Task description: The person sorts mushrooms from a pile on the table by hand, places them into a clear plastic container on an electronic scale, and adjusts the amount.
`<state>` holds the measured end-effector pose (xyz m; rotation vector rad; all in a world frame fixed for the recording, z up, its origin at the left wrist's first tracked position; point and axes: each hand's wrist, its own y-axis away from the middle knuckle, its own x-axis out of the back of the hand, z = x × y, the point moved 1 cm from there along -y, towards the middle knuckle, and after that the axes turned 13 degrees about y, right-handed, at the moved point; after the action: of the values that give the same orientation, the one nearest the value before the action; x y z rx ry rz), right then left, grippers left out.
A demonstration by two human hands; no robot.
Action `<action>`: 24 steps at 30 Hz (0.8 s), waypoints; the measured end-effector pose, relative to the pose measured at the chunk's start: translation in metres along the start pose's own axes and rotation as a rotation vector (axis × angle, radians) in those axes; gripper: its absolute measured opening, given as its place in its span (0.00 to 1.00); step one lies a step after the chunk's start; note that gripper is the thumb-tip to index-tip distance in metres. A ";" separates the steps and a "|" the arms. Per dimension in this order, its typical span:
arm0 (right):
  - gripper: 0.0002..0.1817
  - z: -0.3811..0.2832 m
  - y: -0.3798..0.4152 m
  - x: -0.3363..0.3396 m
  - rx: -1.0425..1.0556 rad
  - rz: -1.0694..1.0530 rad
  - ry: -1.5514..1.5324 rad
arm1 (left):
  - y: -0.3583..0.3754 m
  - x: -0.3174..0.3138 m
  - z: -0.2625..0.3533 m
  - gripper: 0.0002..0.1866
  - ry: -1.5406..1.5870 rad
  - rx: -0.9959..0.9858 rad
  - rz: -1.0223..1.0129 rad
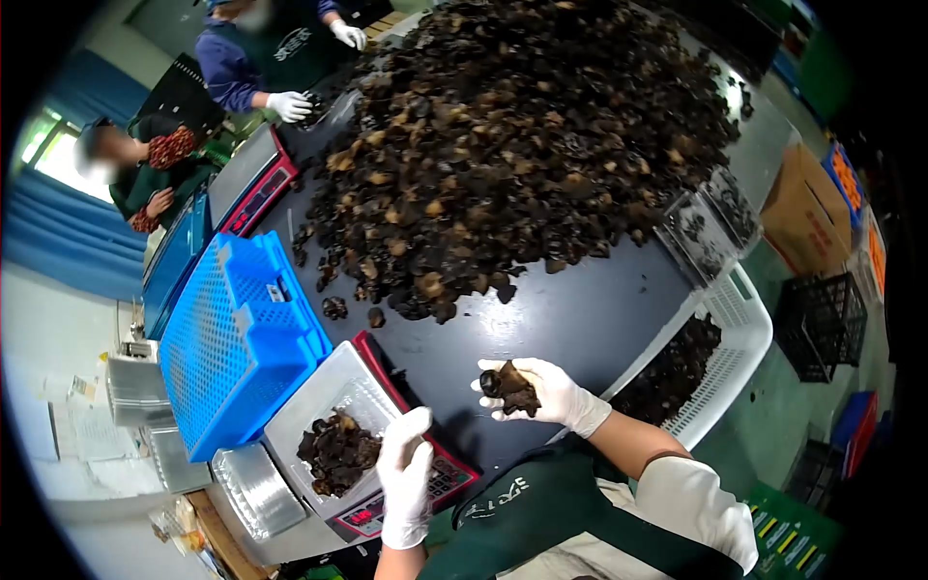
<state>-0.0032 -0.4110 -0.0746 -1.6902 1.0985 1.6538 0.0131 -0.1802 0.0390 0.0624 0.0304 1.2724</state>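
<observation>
My right hand, in a white glove, holds a few dark brown wood ear mushrooms above the grey table. My left hand, also gloved, hovers by the right edge of a red-and-silver scale; its fingers and thumb are apart with nothing visible between them. On that scale sits a clear plastic tray with a small heap of wood ear mushrooms. A huge pile of wood ear mushrooms covers the far part of the table.
Blue crates stand left of the scale, near stacked clear trays. A white basket holding mushrooms is at right, below a clear bin. Two people work at upper left, one wearing white gloves, near another scale.
</observation>
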 end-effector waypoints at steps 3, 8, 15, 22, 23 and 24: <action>0.26 0.007 0.007 0.008 0.124 0.140 0.278 | -0.007 -0.047 -0.044 0.28 0.503 0.430 0.016; 0.24 0.030 0.015 0.002 0.478 0.299 1.595 | -0.008 -0.073 -0.106 0.29 1.328 0.856 -0.041; 0.22 0.000 0.010 -0.022 0.404 0.405 1.266 | 0.000 -0.057 -0.093 0.13 1.410 0.812 0.174; 0.13 -0.071 -0.042 0.003 0.947 0.618 2.105 | 0.005 0.015 0.016 0.13 -0.043 -0.057 0.297; 0.14 -0.075 -0.049 0.007 0.967 0.653 2.106 | 0.001 0.033 0.015 0.15 -0.330 -0.182 0.324; 0.14 -0.078 -0.055 0.010 0.987 0.693 2.108 | -0.007 0.045 0.019 0.16 -0.618 -0.303 0.343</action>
<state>0.0852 -0.4484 -0.0849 -1.7830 2.6626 -1.3342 0.0340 -0.1401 0.0579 0.2029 -0.7298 1.5384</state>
